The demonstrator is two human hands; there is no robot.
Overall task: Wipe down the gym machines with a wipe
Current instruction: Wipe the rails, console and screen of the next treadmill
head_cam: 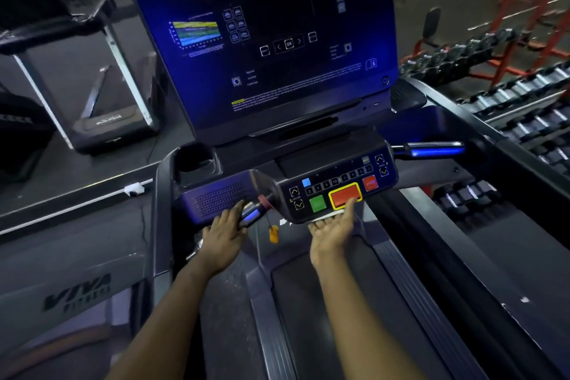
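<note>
Head view: the left hand [223,236] has its fingers curled round the shiny metal handlebar grip [250,212] that sticks out beside the left of the control panel [336,185]. The right hand [333,233] presses a white wipe [324,216] against the panel's lower front edge, with its thumb reaching up to the rim of the big red button [345,194] framed in yellow. Its fingers go under the edge, so I cannot tell whether they are curled round the wipe or flat against it. A green button [317,203] sits just left of the red one, and above them runs a row of number keys [337,179], "2" and "10" just readable. A smaller red button [370,183] to the right carries blurred lettering. A yellow safety clip [273,234] hangs on a cord between the hands. Above the panel, the dark screen [277,40] shows a coloured chart, "OK" between two arrows, and small print too blurred to read. The treadmill belt [324,318] runs beneath the arms. The machine cover [77,290] on the left reads "VIVA". Dumbbell racks [524,95] stand on the right.
</note>
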